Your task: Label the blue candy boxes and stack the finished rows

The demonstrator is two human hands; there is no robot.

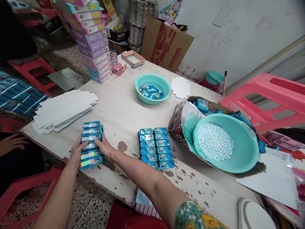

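Note:
Near the table's front left edge, a row of several small blue candy tins [91,145] stands packed together, with shiny, light-reflecting faces. My left hand [76,150] presses against the row's left side. From the right side my right hand [105,147] grips the same row, its fingers reaching over the tins. To the right of my hands lies a block of similar blue tins [156,148] in two columns, with printed labels and round recesses on top. My right forearm partly covers the lower end of that block.
A turquoise basin [152,78] holds blue round pieces. Another basin [245,143] with white pellets rests on a carton [177,122] of blue tins. White card sheets [64,108] lie at left, behind them stacked boxes [92,47]. Another person's hand [14,143] shows at far left.

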